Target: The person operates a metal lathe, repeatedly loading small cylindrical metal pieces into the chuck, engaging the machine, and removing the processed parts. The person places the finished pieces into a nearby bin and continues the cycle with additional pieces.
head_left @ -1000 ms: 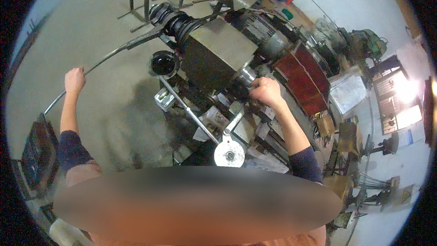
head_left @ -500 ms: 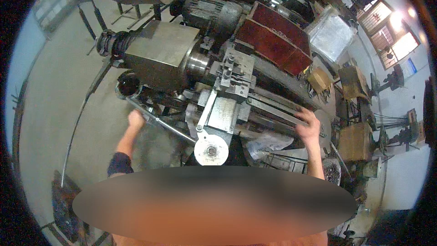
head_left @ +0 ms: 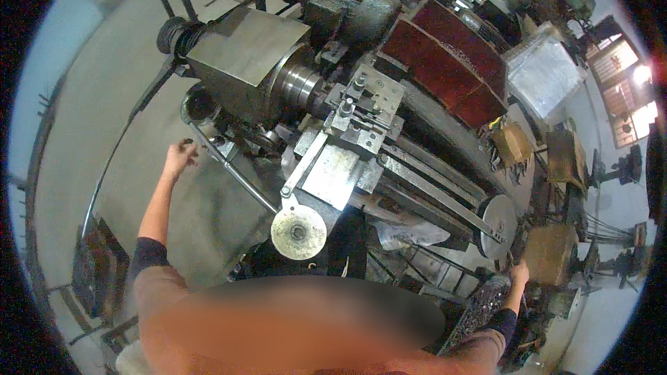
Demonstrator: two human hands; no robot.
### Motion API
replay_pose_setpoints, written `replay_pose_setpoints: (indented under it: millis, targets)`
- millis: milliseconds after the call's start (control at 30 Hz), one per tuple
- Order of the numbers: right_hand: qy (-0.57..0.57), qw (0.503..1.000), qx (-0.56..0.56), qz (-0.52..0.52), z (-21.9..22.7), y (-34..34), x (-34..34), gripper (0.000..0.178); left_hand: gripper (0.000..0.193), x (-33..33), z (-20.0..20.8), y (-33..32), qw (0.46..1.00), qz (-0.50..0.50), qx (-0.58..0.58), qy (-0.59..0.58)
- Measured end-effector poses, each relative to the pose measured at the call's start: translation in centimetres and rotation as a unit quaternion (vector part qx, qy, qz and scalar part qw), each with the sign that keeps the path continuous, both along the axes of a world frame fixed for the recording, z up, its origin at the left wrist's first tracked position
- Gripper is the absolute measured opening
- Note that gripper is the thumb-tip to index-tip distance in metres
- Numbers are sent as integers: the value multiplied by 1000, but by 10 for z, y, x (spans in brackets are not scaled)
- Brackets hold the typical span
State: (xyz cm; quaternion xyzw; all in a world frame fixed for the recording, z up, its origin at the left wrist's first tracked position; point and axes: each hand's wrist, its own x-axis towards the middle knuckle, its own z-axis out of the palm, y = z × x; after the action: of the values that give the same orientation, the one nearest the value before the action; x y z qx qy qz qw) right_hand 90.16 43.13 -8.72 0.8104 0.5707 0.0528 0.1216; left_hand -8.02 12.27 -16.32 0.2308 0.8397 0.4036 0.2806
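Observation:
A metal lathe runs diagonally across the view, with a boxy headstock (head_left: 246, 45), a shiny round chuck (head_left: 300, 85) and a tool post (head_left: 358, 107). In front of the tool post, a pale round disc (head_left: 299, 232) is joined to a flat link bar (head_left: 306, 163). My left hand (head_left: 180, 155) hovers left of a long metal rod (head_left: 240, 179), its fingers loosely bent and apart, holding nothing. On the far right, my right hand (head_left: 518, 273) is closed around the handle at the lower rim of a round handwheel (head_left: 499, 219); the fingers mostly hide this handle.
Behind the lathe stand an electric motor (head_left: 354, 10) and a dark red box-like cover (head_left: 445, 62). Metal shavings (head_left: 479, 309) fill a container below my right arm. Cardboard boxes (head_left: 549, 253) stand along the right side. A dark box (head_left: 101, 271) sits on the floor at left.
My left hand has drawn left, away from the rod. My right hand has moved down and right from the lathe bed to the handwheel's handle. The view has shifted and turned slightly.

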Motion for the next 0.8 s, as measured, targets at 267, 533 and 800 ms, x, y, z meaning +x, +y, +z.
replay_pose_setpoints:
  millis: [267, 533, 800]
  targets:
    - [24, 997, 70, -9, -36, -33, 3, 29, 38, 62, 53, 60, 961, 206, 172, -70]
    - [68, 984, 91, -134, -34, -108, -70, 33, 14, 77, 15, 97, 884, 318, 297, -173]
    - [60, 981, 141, -117, -38, -121, -85, 32, 13, 74, 13, 93, 903, 306, 269, -135]
